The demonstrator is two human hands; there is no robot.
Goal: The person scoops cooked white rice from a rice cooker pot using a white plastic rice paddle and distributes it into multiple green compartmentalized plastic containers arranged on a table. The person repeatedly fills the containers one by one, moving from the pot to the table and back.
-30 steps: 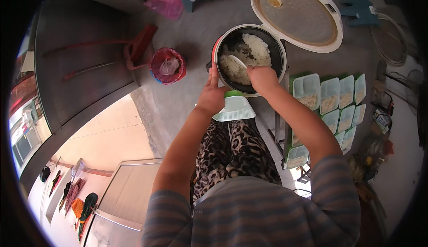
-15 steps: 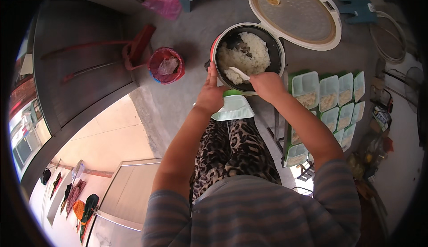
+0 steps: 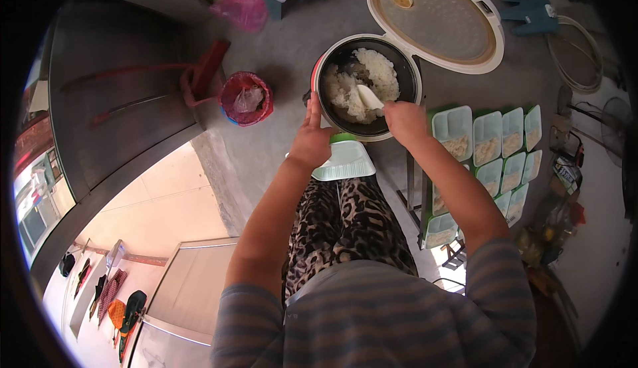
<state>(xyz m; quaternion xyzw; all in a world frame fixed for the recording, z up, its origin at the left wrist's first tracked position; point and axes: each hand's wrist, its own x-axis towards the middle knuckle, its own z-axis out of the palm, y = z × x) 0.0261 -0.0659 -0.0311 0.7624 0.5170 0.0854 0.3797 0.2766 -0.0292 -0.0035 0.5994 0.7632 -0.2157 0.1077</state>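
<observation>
A rice cooker with a dark inner pot stands open before me, cooked white rice lying inside. My right hand is closed round the handle of a white rice paddle, whose blade sits in the rice near the pot's front. My left hand rests against the cooker's left front side, its fingers stretched upward and its thumb apart. Just beside that hand, below the cooker, is a pale green and white plastic food tray; the hand covers its left edge.
The cooker's lid is swung back to the far right. Several compartment trays with portions of food stand in rows at the right. A red-lined bin is on the floor at left. A pink plastic bag lies farther back.
The paddle has moved up and right within the pot, its blade now tilted differently in the rice. My right hand shifted slightly right; my left hand stays against the cooker.
</observation>
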